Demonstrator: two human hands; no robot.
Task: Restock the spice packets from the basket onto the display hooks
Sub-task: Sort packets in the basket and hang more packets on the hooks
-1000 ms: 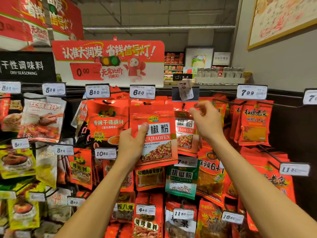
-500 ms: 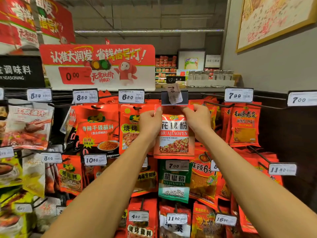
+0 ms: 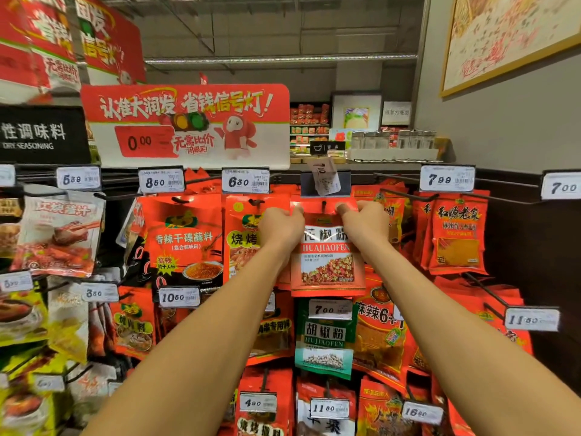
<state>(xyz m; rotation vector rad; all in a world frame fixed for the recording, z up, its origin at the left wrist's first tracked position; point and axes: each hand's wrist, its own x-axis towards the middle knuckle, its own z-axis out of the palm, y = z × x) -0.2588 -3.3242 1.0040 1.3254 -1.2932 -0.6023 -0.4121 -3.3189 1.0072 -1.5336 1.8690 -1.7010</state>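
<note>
Gripping the top corners of a red "HUAJIAOFEN" packet (image 3: pixel 327 259), left hand (image 3: pixel 280 229) and right hand (image 3: pixel 366 226) beneath a skewed "7.00" tag (image 3: pixel 325 179).

2 hands (image 3: pixel 281 229), roughly 14 price tags (image 3: pixel 245 180)

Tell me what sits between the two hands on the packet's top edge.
In the head view, between the left hand and right hand lies the HUAJIAOFEN packet's red header strip, with its hang slot in the middle.

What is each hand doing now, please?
Left hand: pinches the top left corner of the red HUAJIAOFEN spice packet.
Right hand: pinches its top right corner.
</note>
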